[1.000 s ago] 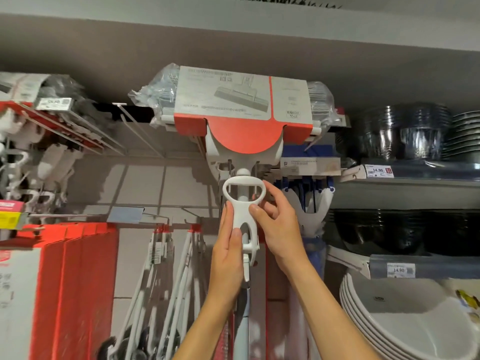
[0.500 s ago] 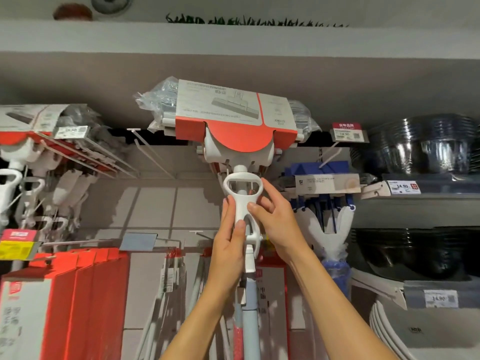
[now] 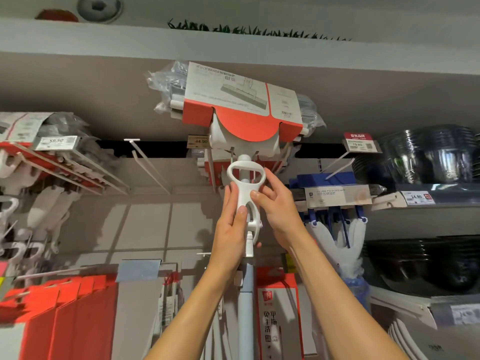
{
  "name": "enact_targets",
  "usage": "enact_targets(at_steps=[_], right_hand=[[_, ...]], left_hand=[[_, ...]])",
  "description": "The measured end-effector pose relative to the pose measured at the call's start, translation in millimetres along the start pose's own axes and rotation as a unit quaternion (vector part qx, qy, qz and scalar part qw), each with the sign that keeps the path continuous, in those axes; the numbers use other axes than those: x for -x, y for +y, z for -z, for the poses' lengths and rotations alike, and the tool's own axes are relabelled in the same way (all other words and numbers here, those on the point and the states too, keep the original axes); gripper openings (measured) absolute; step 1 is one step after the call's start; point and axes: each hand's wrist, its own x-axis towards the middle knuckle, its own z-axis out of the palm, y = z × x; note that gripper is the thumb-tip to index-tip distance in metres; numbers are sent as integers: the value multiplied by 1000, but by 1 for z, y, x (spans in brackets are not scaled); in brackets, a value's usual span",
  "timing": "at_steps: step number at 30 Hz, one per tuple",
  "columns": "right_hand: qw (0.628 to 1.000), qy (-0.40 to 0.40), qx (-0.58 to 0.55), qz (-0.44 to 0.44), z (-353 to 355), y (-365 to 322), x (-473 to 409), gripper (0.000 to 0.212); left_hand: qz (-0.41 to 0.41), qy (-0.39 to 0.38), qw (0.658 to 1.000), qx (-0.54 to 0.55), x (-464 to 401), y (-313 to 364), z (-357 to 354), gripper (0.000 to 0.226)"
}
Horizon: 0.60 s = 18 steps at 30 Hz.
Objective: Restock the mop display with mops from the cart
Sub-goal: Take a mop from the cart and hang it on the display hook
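Mop wringer handle: white moulded plastic, smooth, slight sheen. Mop pole: pale blue, smooth, satin, looks like coated metal. Mop head sleeve: matt printed card, grey and red-orange. Mop head wrap: clear crinkled plastic film, glossy. Display hooks: thin white-coated wire. Stacked bowls: dark, glossy, transparent, reflective. Red boxes: matt cardboard. Price tag: paper in clear plastic holder. Back wall panel: matt grey, grooved.

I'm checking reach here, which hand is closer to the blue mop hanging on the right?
Right. The right hand is just left of the blue mop; the left hand sits farther left.
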Motion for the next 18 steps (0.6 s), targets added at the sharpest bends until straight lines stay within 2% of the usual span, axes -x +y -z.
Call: enact_targets(at_steps=[9, 13, 18], right_hand=[[1000, -4, 8, 21, 7, 7, -32, 52], [1000, 2, 7, 17, 11, 16, -46, 51], [1000, 4, -13, -5, 17, 31, -64, 47]], left_hand=[[-10, -2, 996, 88, -28, -10, -10, 50], [-16, 11, 998, 58, -45, -27, -18, 58], [-14, 29, 999, -2, -61, -37, -19, 47]])
